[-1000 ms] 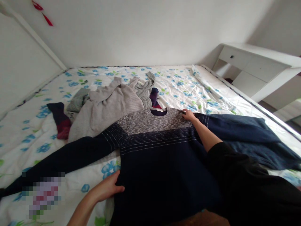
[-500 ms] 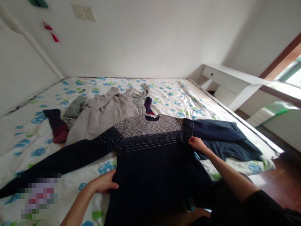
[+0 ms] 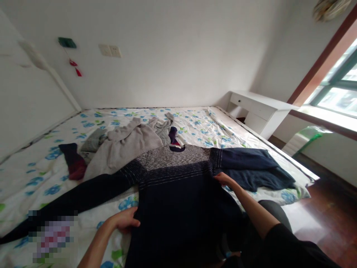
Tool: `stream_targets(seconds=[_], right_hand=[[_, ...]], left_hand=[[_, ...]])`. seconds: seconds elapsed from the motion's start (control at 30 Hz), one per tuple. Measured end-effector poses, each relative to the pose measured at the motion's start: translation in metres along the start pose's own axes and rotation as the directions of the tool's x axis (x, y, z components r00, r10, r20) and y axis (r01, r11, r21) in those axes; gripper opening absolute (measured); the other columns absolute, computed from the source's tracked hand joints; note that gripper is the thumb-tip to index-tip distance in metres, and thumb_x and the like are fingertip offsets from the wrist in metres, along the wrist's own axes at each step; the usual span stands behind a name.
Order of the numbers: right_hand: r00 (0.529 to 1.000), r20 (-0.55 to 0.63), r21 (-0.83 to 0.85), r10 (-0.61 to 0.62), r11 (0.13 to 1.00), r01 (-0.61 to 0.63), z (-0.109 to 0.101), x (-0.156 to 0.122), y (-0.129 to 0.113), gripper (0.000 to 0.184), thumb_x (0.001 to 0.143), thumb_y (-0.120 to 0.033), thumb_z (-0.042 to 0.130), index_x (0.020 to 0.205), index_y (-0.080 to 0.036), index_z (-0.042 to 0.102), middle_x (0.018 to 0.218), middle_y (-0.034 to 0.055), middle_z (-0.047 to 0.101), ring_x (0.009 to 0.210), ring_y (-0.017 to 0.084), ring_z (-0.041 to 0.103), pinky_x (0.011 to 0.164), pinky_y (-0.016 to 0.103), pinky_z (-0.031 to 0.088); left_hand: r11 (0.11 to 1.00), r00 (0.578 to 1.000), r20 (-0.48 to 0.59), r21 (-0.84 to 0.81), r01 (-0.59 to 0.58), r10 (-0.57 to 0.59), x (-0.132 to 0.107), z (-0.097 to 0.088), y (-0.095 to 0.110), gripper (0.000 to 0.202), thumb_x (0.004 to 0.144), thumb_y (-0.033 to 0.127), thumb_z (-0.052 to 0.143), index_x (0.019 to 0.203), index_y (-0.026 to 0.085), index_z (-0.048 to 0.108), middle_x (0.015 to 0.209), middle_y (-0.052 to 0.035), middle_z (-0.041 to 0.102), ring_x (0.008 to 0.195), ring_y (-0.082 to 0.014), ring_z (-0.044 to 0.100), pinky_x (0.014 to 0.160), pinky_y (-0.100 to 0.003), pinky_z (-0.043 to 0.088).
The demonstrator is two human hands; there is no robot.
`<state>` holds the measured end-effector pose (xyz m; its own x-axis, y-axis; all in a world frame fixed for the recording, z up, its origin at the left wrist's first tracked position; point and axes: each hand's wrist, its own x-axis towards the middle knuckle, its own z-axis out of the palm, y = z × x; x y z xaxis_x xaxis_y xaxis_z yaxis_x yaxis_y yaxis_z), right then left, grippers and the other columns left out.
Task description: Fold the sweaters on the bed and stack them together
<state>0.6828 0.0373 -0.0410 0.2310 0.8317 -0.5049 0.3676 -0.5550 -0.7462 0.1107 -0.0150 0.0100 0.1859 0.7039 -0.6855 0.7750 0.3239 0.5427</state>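
Note:
A navy sweater (image 3: pixel 178 201) with a grey marled yoke lies spread flat on the bed, neck pointing away from me. My left hand (image 3: pixel 124 220) pinches its left side edge near the hem, thumb on top. My right hand (image 3: pixel 222 178) grips the right side edge just below the armpit. The left sleeve (image 3: pixel 83 193) stretches out toward the lower left. The right sleeve (image 3: pixel 245 160) lies out to the right over another dark blue garment (image 3: pixel 264 180).
The bed has a white sheet with blue flowers (image 3: pixel 200 126). Behind the sweater lie a beige knit (image 3: pixel 125 145), grey clothes (image 3: pixel 93 139) and a dark red piece (image 3: pixel 74 163). A white desk (image 3: pixel 259 109) stands past the bed's right side, wooden floor (image 3: pixel 331 208) beyond.
My right hand slid from the sweater's right shoulder down to the side edge under the armpit. My left hand stayed at the left edge. The view tilted upward.

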Motion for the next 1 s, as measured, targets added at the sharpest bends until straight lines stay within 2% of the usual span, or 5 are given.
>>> stream_targets(seconds=[0.23, 0.4, 0.53, 0.77, 1.0], right_hand=[[0.987, -0.060, 0.272, -0.148, 0.949, 0.159, -0.005, -0.002, -0.004, 0.027, 0.090, -0.036, 0.075, 0.113, -0.020, 0.076, 0.085, 0.0017, 0.077, 0.077, 0.017, 0.072, 0.073, 0.024, 0.059], [0.956, -0.282, -0.171, -0.083, 0.985, 0.035, -0.032, -0.002, 0.023, 0.045, 0.090, -0.027, 0.075, 0.134, -0.020, 0.073, 0.094, 0.0039, 0.079, 0.087, 0.020, 0.075, 0.080, 0.026, 0.055], [0.950, -0.272, -0.351, -0.155, 0.935, 0.052, -0.031, -0.009, 0.039, 0.037, 0.098, -0.033, 0.072, 0.132, -0.019, 0.074, 0.104, 0.0073, 0.081, 0.094, 0.020, 0.077, 0.080, 0.024, 0.052], [1.000, 0.016, -0.383, -0.005, 0.924, 0.011, -0.020, -0.032, 0.044, 0.025, 0.101, -0.033, 0.069, 0.086, -0.016, 0.077, 0.057, -0.0014, 0.062, 0.054, 0.015, 0.061, 0.058, 0.023, 0.045], [0.981, -0.148, -0.405, -0.128, 0.912, 0.058, -0.033, -0.034, 0.033, 0.024, 0.103, -0.034, 0.063, 0.097, -0.019, 0.080, 0.084, 0.0063, 0.076, 0.087, 0.021, 0.074, 0.073, 0.024, 0.047]], left_hand=[[0.997, 0.997, 0.068, -0.073, 0.033, -0.028, 0.006, -0.003, -0.004, 0.055, 0.048, 0.039, 0.083, 0.095, 0.027, 0.056, 0.081, -0.0042, 0.071, 0.081, -0.0353, 0.074, 0.071, -0.043, 0.057], [0.995, 0.996, 0.090, -0.092, 0.024, -0.016, 0.010, -0.003, -0.010, 0.060, 0.048, 0.041, 0.086, 0.096, 0.028, 0.054, 0.079, -0.0010, 0.068, 0.080, -0.0331, 0.072, 0.069, -0.041, 0.056], [0.991, 0.995, 0.097, -0.134, 0.020, -0.007, 0.008, -0.002, -0.010, 0.060, 0.046, 0.041, 0.085, 0.096, 0.028, 0.053, 0.081, -0.0007, 0.068, 0.075, -0.0286, 0.069, 0.066, -0.037, 0.053], [0.981, 0.996, 0.084, -0.193, -0.001, 0.017, -0.003, 0.002, -0.004, 0.061, 0.041, 0.044, 0.085, 0.093, 0.027, 0.056, 0.082, -0.0002, 0.069, 0.076, -0.0262, 0.067, 0.063, -0.033, 0.049], [0.962, 0.973, 0.202, -0.268, -0.054, 0.111, -0.037, 0.025, -0.006, 0.071, 0.044, 0.054, 0.096, 0.100, 0.029, 0.061, 0.076, 0.0008, 0.067, 0.067, -0.0242, 0.064, 0.059, -0.036, 0.052]])
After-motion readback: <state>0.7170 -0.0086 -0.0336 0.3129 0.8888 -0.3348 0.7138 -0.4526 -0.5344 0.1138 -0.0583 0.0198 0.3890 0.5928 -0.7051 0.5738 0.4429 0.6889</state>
